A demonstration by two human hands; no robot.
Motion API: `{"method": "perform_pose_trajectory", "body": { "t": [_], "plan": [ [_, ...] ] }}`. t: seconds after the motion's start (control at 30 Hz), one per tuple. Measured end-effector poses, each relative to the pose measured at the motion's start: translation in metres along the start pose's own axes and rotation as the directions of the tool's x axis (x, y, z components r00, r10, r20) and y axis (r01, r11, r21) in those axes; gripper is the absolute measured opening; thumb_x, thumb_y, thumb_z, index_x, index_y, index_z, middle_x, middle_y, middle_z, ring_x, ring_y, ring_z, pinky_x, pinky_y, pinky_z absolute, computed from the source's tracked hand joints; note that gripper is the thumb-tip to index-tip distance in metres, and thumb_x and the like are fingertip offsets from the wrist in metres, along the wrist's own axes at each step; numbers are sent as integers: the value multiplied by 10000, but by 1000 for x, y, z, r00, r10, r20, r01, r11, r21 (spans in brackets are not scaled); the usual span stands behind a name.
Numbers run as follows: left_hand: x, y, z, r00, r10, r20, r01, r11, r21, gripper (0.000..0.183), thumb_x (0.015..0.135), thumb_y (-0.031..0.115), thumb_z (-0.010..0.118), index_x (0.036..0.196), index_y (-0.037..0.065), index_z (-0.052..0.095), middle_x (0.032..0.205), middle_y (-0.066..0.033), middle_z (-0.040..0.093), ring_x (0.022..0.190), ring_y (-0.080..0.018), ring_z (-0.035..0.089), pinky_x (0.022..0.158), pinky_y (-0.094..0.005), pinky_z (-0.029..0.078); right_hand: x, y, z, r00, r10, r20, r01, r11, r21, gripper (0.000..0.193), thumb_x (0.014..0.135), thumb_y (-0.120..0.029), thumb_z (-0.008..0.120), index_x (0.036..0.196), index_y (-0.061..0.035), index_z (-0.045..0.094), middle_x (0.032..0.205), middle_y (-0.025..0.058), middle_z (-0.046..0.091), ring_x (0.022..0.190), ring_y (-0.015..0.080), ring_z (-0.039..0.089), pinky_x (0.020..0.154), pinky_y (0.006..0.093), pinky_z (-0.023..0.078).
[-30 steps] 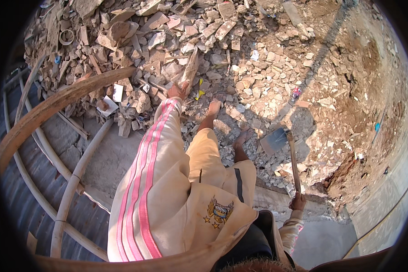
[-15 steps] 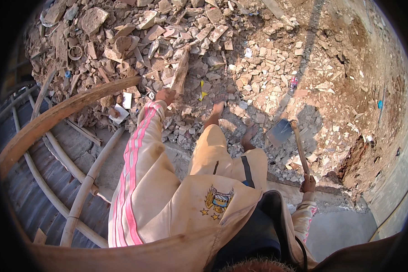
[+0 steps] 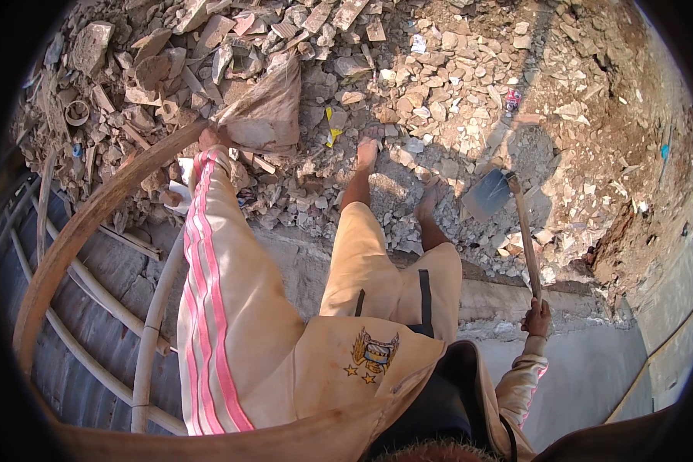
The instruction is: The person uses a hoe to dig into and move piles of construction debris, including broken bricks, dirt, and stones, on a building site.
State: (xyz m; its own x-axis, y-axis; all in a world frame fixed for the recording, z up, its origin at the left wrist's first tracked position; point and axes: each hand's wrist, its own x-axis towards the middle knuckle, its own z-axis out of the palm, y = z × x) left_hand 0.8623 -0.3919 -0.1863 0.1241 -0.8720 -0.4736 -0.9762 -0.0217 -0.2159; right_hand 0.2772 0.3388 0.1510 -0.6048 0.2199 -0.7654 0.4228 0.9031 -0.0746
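Observation:
My left hand (image 3: 210,138) is closed on the corner of a dusty, pale brown sack (image 3: 269,108), which stretches out to the right over the rubble. The end of a curved wooden beam (image 3: 123,181) lies right beside this hand. On the right, my right hand (image 3: 537,317) grips the lower end of the wooden handle of a hoe (image 3: 525,239). Its broad grey metal blade (image 3: 485,197) rests on crushed stone, to the right of my bare feet (image 3: 368,154).
Broken bricks, tiles and stones (image 3: 162,73) are heaped at the far left. Poles (image 3: 152,331) lie over corrugated sheets (image 3: 85,369) at lower left. A concrete ledge (image 3: 577,369) runs nearer me, and a wall (image 3: 681,308) stands at right. A yellow scrap (image 3: 333,127) lies beyond my feet.
My left hand has moved left with the sack, which now spreads wider. My right hand still holds the hoe, its blade on the stones.

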Motion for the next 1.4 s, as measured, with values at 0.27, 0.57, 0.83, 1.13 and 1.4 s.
{"method": "perform_pose_trajectory", "body": {
  "t": [0.27,0.57,0.83,1.13,1.4],
  "plan": [
    [40,47,41,982,-188,-22,188,982,-13,445,798,474,601,1098,149,647,1091,-160,668,1039,-354,629,875,-452,499,-11,-40,14,991,88,-103,-93,994,-52,248,922,-380,576,897,-139,521,564,1,461,362,120,473,287,272,358],
    [55,69,75,965,-260,37,262,945,-194,475,696,410,739,1009,61,667,1057,-177,682,988,-360,655,844,-439,523,-16,-103,23,975,185,-123,-188,982,-11,237,911,-387,595,890,-157,542,573,-9,483,376,116,482,281,255,349],
    [-8,94,88,999,45,-9,-42,831,-555,808,793,632,575,1313,20,489,1278,-271,523,1226,-401,478,1042,-455,353,-28,-87,41,955,262,-137,-248,962,111,228,931,-363,560,949,-136,543,575,-3,462,376,103,464,278,238,340],
    [-32,175,79,992,-123,-17,121,989,-85,904,684,623,726,1353,95,426,1330,-171,415,1254,-370,379,1036,-455,356,-33,-87,51,947,309,-83,-282,928,242,241,922,-387,584,883,-160,516,586,0,498,388,105,494,281,238,370],
    [15,155,107,985,-10,173,-25,979,203,977,703,776,571,1428,147,391,1405,-150,368,1311,-370,325,1085,-500,288,-36,-42,55,956,284,-72,-256,928,270,257,919,-395,589,933,-143,539,584,1,495,373,108,489,278,248,371]
  ]
}}
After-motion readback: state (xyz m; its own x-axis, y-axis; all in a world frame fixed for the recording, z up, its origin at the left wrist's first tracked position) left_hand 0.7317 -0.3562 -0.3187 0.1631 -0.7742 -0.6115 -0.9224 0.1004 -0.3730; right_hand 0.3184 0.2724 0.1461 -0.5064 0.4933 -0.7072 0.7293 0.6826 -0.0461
